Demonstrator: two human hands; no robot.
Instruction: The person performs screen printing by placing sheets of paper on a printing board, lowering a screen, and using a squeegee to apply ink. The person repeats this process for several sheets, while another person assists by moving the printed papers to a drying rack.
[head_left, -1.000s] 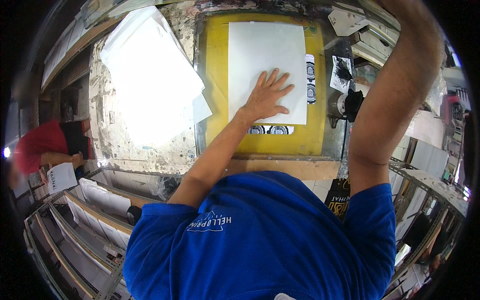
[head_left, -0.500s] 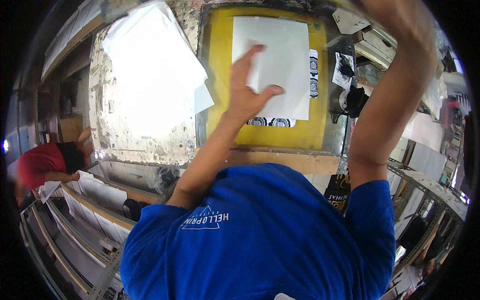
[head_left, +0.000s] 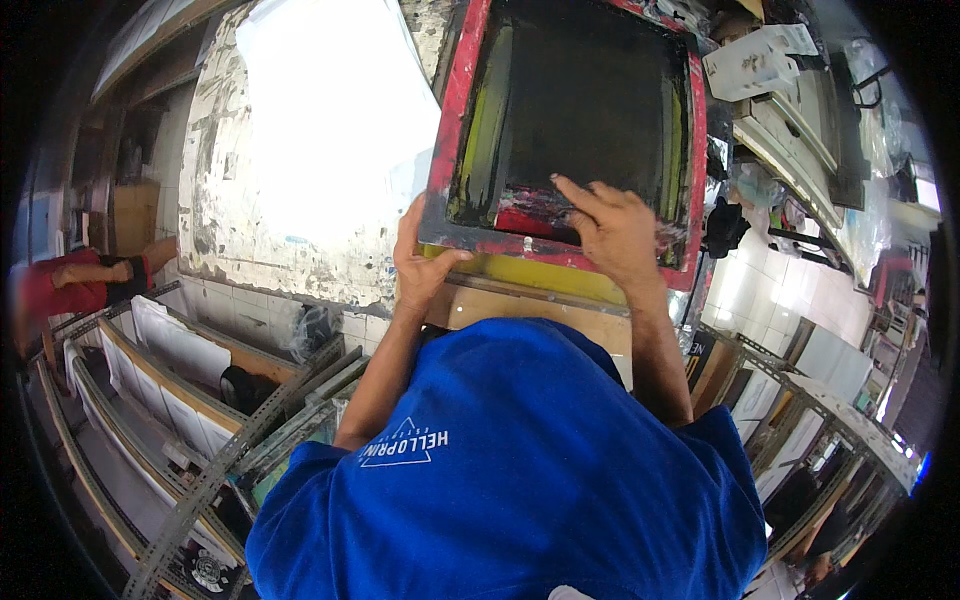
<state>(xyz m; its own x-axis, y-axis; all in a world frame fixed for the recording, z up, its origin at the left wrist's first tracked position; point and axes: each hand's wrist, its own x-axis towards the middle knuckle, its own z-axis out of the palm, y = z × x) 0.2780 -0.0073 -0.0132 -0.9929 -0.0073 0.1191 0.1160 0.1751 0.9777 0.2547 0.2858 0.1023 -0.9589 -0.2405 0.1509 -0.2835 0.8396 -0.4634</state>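
Note:
A screen printing frame (head_left: pixel 455 130) with red, ink-stained edges and dark mesh lies over the yellow board (head_left: pixel 520 272). My left hand (head_left: pixel 418 265) grips its near left corner, fingers along the left side and thumb along the near edge. Over the near right part of the mesh is my right hand (head_left: pixel 618 235), its fingers apart and the index finger stretched out to the left. Beside those fingers, a red and black ink-smeared strip (head_left: pixel 535 212), perhaps a squeegee, lies across the near end of the mesh. Whether the right hand touches it, I cannot tell.
A stack of white paper (head_left: pixel 335 130) lies on the stained table (head_left: pixel 215 220) to the left. Metal racks (head_left: pixel 190 390) stand at the lower left, and a person in red (head_left: pixel 70 285) bends beyond them. A black ink-covered lump (head_left: pixel 725 228) sits right of the frame.
The screen frame has come down over the yellow board and hides the white sheet. My left hand has moved from the sheet to the frame's corner; my right has come down from the upper right.

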